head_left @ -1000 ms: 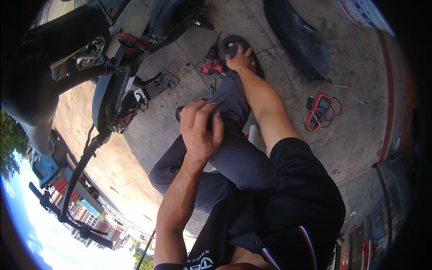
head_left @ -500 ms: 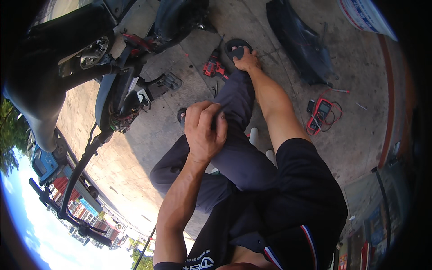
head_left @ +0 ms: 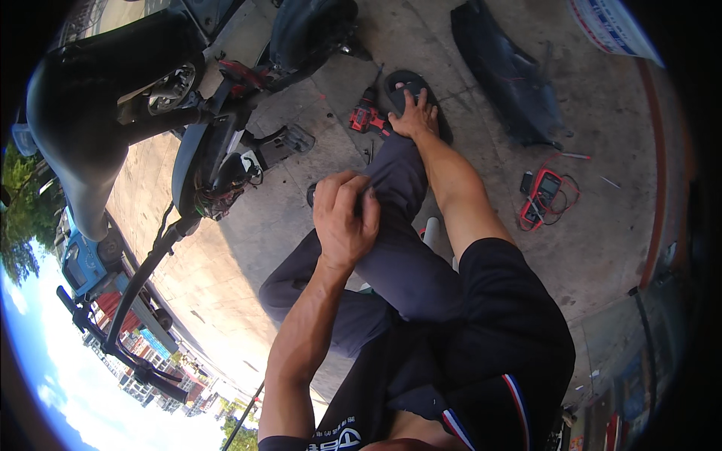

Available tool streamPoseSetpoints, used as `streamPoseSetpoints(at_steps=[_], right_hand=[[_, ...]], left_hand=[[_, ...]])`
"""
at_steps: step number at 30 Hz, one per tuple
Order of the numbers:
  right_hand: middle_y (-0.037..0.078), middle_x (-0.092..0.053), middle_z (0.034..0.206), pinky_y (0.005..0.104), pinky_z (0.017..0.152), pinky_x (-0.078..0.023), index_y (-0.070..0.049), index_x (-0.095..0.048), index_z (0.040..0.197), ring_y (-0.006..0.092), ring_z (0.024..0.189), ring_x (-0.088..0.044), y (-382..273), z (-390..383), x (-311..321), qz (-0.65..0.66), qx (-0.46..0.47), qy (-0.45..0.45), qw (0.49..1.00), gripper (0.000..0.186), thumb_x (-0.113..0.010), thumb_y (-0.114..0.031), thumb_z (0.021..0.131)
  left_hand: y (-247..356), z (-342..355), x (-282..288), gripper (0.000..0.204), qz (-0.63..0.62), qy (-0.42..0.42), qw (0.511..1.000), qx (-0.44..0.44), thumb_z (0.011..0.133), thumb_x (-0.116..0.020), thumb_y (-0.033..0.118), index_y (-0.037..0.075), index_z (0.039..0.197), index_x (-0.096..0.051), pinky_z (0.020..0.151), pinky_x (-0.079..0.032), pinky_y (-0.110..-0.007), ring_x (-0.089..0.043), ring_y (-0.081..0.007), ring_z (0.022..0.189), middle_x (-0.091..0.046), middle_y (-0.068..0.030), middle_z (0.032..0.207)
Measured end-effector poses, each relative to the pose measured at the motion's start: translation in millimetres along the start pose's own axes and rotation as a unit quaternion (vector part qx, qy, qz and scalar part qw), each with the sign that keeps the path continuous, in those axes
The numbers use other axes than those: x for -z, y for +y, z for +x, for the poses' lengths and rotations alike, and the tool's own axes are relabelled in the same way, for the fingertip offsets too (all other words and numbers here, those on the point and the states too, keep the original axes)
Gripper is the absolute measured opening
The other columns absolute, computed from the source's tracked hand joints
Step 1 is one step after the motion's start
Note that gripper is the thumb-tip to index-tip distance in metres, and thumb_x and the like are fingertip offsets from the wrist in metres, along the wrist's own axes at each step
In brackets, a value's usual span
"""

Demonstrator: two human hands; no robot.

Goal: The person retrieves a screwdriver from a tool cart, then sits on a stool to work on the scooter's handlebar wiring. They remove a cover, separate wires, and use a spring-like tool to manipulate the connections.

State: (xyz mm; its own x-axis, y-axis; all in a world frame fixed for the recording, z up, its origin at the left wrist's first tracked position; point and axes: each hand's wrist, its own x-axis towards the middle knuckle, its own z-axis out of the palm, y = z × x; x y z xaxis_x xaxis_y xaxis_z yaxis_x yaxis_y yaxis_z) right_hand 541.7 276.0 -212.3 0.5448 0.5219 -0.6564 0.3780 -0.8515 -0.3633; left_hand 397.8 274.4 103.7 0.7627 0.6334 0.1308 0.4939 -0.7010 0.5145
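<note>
My left hand point(head_left: 344, 222) rests over my bent knee in dark grey trousers point(head_left: 402, 263). Its fingers are curled and close together; the tips are hidden, so what they hold, if anything, does not show. My right arm reaches down along the leg, and my right hand point(head_left: 416, 116) lies on my foot in a black sandal point(head_left: 406, 79), with its fingers spread. Just left of that hand, a red and black cordless drill point(head_left: 367, 114) lies on the paving, its long bit pointing away.
At left stands a partly stripped electric scooter with a black seat point(head_left: 83, 113), exposed wires point(head_left: 214, 199) and handlebar point(head_left: 131, 361). A black curved body panel point(head_left: 504, 75) lies far right. Nearer are a red multimeter point(head_left: 543, 197) with leads and a white bucket point(head_left: 609, 26) at the edge.
My right hand's fingers have spread out flatter across the foot and sandal. The left hand keeps its curled pose. The surroundings have shifted slightly to the right and down in view.
</note>
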Motion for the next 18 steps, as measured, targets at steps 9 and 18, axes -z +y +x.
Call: streamPoseSetpoints(at_steps=[9, 18], right_hand=[[0.019, -0.025, 0.158, 0.0476, 0.115, -0.033, -0.025, -0.026, 0.156, 0.0406, 0.140, -0.039, -0.2, 8.0, 14.6, 0.074, -0.031, -0.017, 0.997, 0.091, -0.064, -0.058, 0.081], [0.016, -0.035, 0.152, 0.0456, 0.111, -0.038, -0.030, -0.026, 0.156, 0.0356, 0.136, -0.047, 15.7, 30.6, 16.7, 0.056, -0.027, -0.045, 0.997, 0.088, -0.064, -0.057, 0.082]], left_hand=[[3.1, 3.4, -2.8, 0.022, -0.006, 0.003, 1.000, -0.008, 0.078, -0.068, -0.001, 0.003, 0.099, -0.065, 0.078, -0.050, -0.040, -0.062, -0.0324, 0.089, -0.065, -0.0137, 0.099], [8.0, 7.2, -4.2, 0.024, -0.023, 0.005, 1.000, -0.013, 0.075, -0.070, 0.000, 0.005, 0.097, -0.063, 0.076, -0.049, -0.040, -0.060, -0.0315, 0.087, -0.061, -0.0110, 0.096]])
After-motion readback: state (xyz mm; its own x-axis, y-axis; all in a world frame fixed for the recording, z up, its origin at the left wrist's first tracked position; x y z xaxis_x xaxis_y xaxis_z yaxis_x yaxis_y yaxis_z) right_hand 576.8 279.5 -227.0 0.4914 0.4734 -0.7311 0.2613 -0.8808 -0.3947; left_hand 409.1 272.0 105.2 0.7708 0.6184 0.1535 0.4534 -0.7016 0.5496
